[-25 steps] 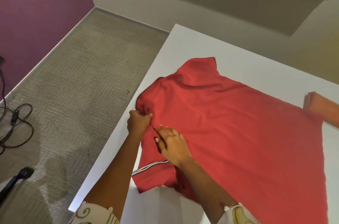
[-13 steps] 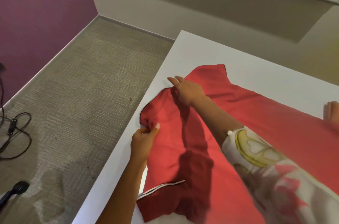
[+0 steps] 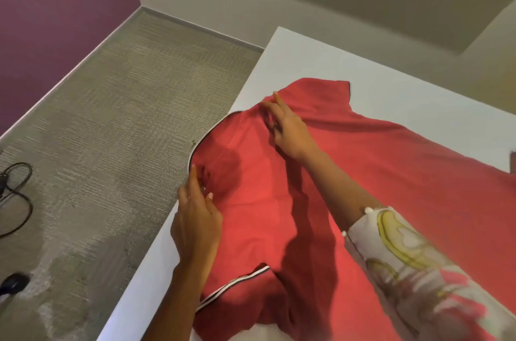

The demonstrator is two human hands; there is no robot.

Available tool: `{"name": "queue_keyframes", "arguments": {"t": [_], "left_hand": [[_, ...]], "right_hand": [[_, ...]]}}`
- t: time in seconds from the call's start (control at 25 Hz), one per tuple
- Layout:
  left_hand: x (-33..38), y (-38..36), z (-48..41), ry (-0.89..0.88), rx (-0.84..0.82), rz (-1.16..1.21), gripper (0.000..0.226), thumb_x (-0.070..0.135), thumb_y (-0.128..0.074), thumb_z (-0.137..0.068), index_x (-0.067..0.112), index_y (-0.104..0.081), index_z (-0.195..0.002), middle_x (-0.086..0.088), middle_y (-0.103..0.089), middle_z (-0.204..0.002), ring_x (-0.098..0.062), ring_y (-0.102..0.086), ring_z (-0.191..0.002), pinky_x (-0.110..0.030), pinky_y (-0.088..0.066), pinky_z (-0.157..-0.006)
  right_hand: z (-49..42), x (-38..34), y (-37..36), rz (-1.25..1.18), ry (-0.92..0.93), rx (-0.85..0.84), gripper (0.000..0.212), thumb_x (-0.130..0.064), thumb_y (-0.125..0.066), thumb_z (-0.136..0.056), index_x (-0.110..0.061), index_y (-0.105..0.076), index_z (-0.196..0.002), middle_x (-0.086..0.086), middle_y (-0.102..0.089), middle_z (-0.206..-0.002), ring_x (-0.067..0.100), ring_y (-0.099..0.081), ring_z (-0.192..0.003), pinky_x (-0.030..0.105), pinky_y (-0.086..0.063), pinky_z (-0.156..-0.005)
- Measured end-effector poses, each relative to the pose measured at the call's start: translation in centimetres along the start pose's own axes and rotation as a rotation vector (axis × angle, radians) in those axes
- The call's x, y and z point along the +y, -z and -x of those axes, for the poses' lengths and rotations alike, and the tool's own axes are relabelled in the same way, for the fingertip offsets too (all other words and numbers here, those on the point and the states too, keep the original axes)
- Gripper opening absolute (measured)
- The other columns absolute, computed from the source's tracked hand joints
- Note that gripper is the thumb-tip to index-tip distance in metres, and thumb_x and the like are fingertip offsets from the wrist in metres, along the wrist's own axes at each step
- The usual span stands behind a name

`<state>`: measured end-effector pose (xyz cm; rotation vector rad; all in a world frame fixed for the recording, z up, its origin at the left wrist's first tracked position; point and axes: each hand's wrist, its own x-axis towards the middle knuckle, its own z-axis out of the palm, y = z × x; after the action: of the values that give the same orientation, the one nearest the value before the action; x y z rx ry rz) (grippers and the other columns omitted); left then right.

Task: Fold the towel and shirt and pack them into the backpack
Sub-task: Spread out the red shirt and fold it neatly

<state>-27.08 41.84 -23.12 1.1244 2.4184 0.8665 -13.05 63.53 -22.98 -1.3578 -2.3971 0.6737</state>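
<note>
Leftward, cable [image 3: 31,209] on carpet [image 3: 111,145]; shirt [image 3: 265,201] covers table [image 3: 307,61].

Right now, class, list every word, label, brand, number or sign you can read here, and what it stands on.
None can be read.
The shirt shows only striped trim, no logo or tag in view.
The sleeve bears a blurred fruit print, no letters.
The table carries no markings.

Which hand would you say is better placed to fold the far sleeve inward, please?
Right. The right hand lies flat on the red polo shirt beside the far sleeve; the left hand is down at the collar, farther away.
</note>
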Motion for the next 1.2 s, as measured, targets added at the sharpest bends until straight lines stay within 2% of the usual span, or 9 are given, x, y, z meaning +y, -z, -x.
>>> {"name": "queue_keyframes", "arguments": {"t": [0.08,0.2,0.32,0.4,0.56,0.72,0.92,1.08,1.2], "left_hand": [[0.0,-0.1,0.6,-0.073,0.061,-0.189,0.065,0.007,-0.06,-0.086,0.015,-0.037,-0.146,-0.015,-0.048,-0.135,-0.038,-0.06,-0.103,-0.05,-0.045,-0.084],[1.3,-1.3,1.0,-0.283,0.077,-0.313,0.065,0.011,-0.064,-0.08,0.015,-0.046,-0.142,-0.01,-0.046,-0.143,-0.032,-0.045,-0.128,-0.051,-0.035,-0.099],[4.3,-4.4,1.1,-0.608,-0.127,-0.36,0.056,0.022,-0.058,-0.087,0.013,-0.047,-0.141,-0.004,-0.046,-0.148,-0.026,-0.038,-0.139,-0.052,-0.032,-0.11],[5.7,-6.8,0.4,-0.706,-0.253,-0.423,0.058,0.036,-0.047,-0.092,0.014,-0.041,-0.146,-0.002,-0.038,-0.154,-0.025,-0.029,-0.145,-0.053,-0.028,-0.113],[5.0,-9.7,-1.1,-0.781,-0.302,-0.595,0.075,0.062,-0.035,-0.089,0.02,-0.033,-0.151,-0.002,-0.023,-0.161,-0.027,-0.024,-0.147,-0.054,-0.022,-0.114],[4.4,-10.0,-1.0,-0.817,-0.301,-0.629,0.083,0.07,-0.03,-0.086,0.022,-0.027,-0.153,-0.001,-0.015,-0.163,-0.027,-0.017,-0.149,-0.057,-0.017,-0.114],[8.2,-11.5,0.8,-0.842,-0.239,-0.517,0.077,0.062,-0.04,-0.081,0.013,-0.048,-0.14,-0.007,-0.03,-0.158,-0.027,-0.023,-0.147,-0.053,-0.013,-0.115],[12.0,-15.3,1.0,-0.957,-0.33,-0.554,0.075,0.06,-0.031,-0.088,0.016,-0.039,-0.148,-0.004,-0.028,-0.159,-0.025,-0.022,-0.148,-0.051,-0.02,-0.115],[11.7,-16.0,1.7,-0.965,-0.357,-0.624,0.075,0.064,-0.027,-0.089,0.022,-0.033,-0.151,-0.002,-0.025,-0.16,-0.025,-0.022,-0.148,-0.051,-0.018,-0.116]], "right_hand": [[3.0,0.7,-0.7,-0.037,-0.019,0.134,0.06,0.004,-0.047,-0.082,-0.018,-0.05,-0.138,0.004,-0.027,-0.159,0.026,-0.047,-0.133,0.038,-0.048,-0.097],[7.7,2.9,-0.8,0.005,-0.1,0.341,0.044,-0.004,-0.048,-0.092,-0.013,-0.054,-0.134,0.009,-0.037,-0.154,0.024,-0.041,-0.138,0.04,-0.038,-0.111],[12.2,5.9,0.4,0.135,-0.278,0.372,0.04,-0.019,-0.043,-0.098,-0.017,-0.05,-0.137,0.009,-0.037,-0.154,0.023,-0.03,-0.145,0.048,-0.028,-0.116],[15.7,8.1,1.5,0.219,-0.414,0.353,0.045,-0.031,-0.036,-0.099,-0.021,-0.045,-0.142,0.006,-0.033,-0.157,0.02,-0.023,-0.147,0.046,-0.02,-0.119],[23.2,14.4,4.5,0.334,-0.69,0.31,0.062,-0.053,-0.02,-0.096,-0.027,-0.033,-0.15,0.004,-0.025,-0.16,0.017,-0.013,-0.15,0.045,-0.013,-0.12],[29.6,19.9,7.9,0.42,-0.749,0.247,0.065,-0.058,-0.015,-0.094,-0.032,-0.029,-0.152,0.007,-0.018,-0.162,0.021,-0.011,-0.15,0.045,-0.012,-0.12],[31.6,22.1,9.9,0.361,-0.842,0.375,0.059,-0.053,-0.021,-0.098,-0.03,-0.029,-0.152,0.006,-0.019,-0.162,0.018,-0.009,-0.15,0.044,-0.008,-0.12],[35.0,23.3,9.9,0.325,-1.043,0.426,0.059,-0.051,-0.02,-0.1,-0.026,-0.026,-0.153,0.007,-0.019,-0.162,0.019,-0.009,-0.15,0.049,-0.008,-0.121],[37.4,23.1,9.4,0.379,-1.068,0.39,0.061,-0.055,-0.018,-0.1,-0.027,-0.024,-0.153,0.006,-0.017,-0.162,0.019,-0.008,-0.15,0.049,-0.009,-0.12]]}}
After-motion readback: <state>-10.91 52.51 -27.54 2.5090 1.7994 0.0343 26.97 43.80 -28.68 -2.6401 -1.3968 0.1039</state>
